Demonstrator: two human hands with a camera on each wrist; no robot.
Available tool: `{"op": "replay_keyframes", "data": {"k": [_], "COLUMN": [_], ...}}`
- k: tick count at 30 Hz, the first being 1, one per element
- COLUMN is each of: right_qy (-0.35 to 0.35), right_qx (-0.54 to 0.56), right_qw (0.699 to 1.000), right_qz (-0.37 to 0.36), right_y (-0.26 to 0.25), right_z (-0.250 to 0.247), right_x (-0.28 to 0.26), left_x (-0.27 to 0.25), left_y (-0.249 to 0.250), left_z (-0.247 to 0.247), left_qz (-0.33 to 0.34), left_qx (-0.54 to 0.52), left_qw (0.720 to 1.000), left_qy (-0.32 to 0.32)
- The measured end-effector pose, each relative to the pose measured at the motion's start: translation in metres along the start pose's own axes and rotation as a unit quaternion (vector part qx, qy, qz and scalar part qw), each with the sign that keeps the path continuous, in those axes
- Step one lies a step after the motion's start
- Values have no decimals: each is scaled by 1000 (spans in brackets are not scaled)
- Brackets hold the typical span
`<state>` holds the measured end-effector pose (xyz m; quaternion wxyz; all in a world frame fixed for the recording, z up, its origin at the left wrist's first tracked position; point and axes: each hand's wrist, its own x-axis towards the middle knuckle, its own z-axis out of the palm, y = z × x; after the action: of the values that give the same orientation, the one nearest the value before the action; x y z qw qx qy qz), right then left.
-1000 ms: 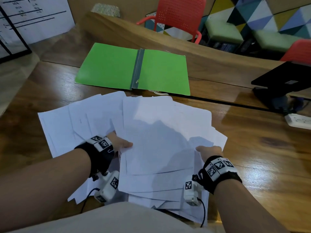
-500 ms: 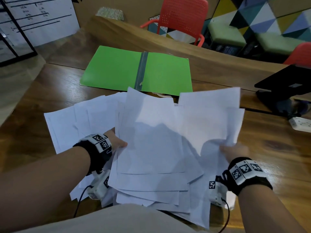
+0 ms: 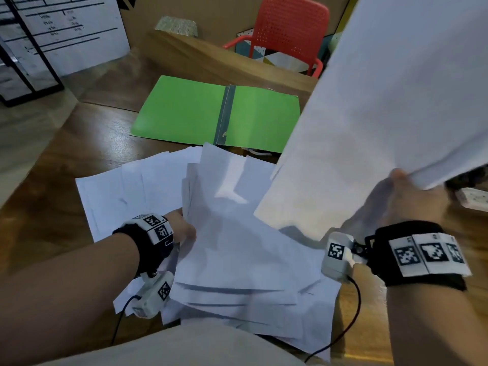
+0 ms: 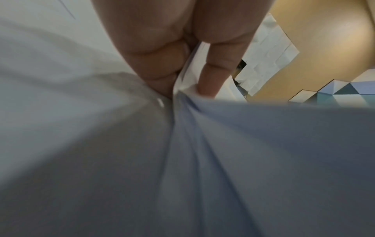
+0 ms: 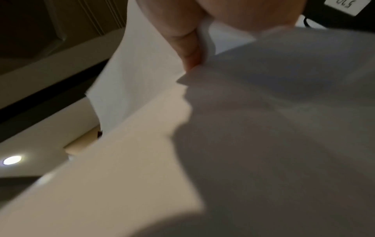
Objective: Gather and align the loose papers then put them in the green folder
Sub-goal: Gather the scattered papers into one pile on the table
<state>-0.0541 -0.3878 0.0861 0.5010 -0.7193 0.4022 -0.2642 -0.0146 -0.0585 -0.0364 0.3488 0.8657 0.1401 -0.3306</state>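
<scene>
Loose white papers [image 3: 237,247] lie fanned over the near part of the wooden table [image 3: 87,154]. My left hand [image 3: 182,231] pinches the left edge of that pile; in the left wrist view its fingers [image 4: 211,80] pinch a few sheets [image 4: 188,77]. My right hand [image 3: 412,196] grips a bunch of sheets [image 3: 383,107] and holds them high at the right, tilted up. The right wrist view shows these lifted sheets [image 5: 263,128] pinched by the thumb. The green folder [image 3: 211,114] lies open and flat beyond the pile.
A red chair [image 3: 287,33] stands behind the far table. A white power strip [image 3: 472,199] lies at the right edge, partly hidden by the lifted sheets. A whiteboard [image 3: 66,30] leans at the far left. Cables hang from both wrist cameras.
My right hand has lifted a bunch of sheets off the pile, up and to the right. My left hand has stayed at the pile's left edge.
</scene>
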Motion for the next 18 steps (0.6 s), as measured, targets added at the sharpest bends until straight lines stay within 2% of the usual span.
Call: {"op": "replay_keyframes", "data": {"k": [3, 6, 10, 12, 14, 15, 18], "right_qy": [-96, -211, -343, -380, -339, -289, -134], "right_qx": [-95, -234, -219, -224, -249, -285, -365], "right_qw": [991, 948, 908, 893, 903, 910, 902], "right_qz": [24, 45, 101, 86, 81, 90, 189], "right_y": [23, 59, 96, 100, 96, 98, 104], "right_z": [30, 59, 93, 98, 88, 79, 37], "right_x": [-14, -37, -75, -79, -67, -56, -27], "left_x": [3, 18, 6, 3, 5, 4, 5], "left_y": [-4, -14, -1, 2, 1, 1, 1], "left_z": [0, 5, 4, 2, 2, 2, 3], "left_qz": [0, -5, -13, -2, -6, -5, -1], "left_qx": [-60, -131, -47, -37, -26, -17, -4], "left_qw": [998, 991, 999, 999, 1000, 1000, 1000], "left_qy": [-13, -13, -3, 0, 5, 9, 11]}}
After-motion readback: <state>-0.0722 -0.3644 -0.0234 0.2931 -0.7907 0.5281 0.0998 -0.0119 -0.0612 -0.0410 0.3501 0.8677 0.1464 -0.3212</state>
